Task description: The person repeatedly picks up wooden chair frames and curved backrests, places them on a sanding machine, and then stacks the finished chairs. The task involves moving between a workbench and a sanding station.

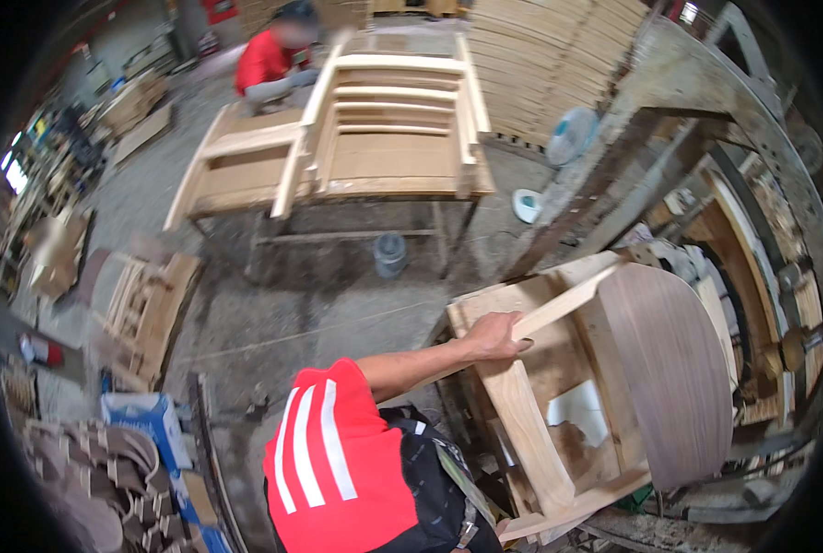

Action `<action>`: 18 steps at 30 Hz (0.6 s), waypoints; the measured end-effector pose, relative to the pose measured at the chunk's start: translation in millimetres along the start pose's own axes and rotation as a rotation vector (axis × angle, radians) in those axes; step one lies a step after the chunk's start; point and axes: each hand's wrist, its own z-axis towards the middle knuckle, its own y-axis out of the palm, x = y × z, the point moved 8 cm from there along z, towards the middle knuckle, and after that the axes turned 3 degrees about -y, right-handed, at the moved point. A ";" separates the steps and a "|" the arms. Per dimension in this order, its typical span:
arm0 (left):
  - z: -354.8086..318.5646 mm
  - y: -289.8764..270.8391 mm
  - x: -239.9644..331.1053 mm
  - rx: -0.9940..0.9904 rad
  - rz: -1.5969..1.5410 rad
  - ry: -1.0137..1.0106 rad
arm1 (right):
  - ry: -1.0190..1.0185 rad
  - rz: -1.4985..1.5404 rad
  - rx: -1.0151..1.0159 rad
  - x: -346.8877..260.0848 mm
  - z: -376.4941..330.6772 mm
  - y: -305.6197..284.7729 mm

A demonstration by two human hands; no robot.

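My left hand [496, 337] reaches across to the right from a red sleeve with white stripes. Its fingers are closed round the corner of a pale wooden chair frame [533, 431], where a leg and rails meet. The chair frame lies tilted over a rough wooden box-like stand [513, 293]. At the frame's right side is a broad, curved dark brown wood panel [671, 373]; how it is joined to the frame is hidden. A pale scrap [577, 413] shows inside the stand, below the frame. I cannot make out my right hand.
A heavy machine frame [614, 147] rises at the right. Ahead, pale wooden frames [398, 92] rest on a worktable, with a grey bucket [390, 254] below it. A person in red [266, 61] crouches behind. Curved brown parts [89, 470] are piled at the lower left beside a blue-and-white box [144, 417].
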 end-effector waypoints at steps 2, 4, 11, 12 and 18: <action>-35.1 -18.8 -7.3 0.042 0.007 0.022 | -0.008 -0.007 -0.056 -4.6 -3.9 12.3; -70.1 -37.9 -7.5 0.054 -0.012 0.007 | -0.025 -0.005 -0.099 -12.1 -5.5 21.5; -176.2 -116.4 -18.3 0.244 -0.082 0.018 | -0.096 -0.011 -0.324 -41.6 -25.1 61.9; -187.5 -130.2 -19.7 0.288 -0.073 0.024 | -0.110 -0.012 -0.354 -45.4 -30.0 68.9; -253.1 -231.8 -11.6 0.551 -0.134 -0.003 | -0.185 -0.009 -0.533 -77.2 -55.0 108.9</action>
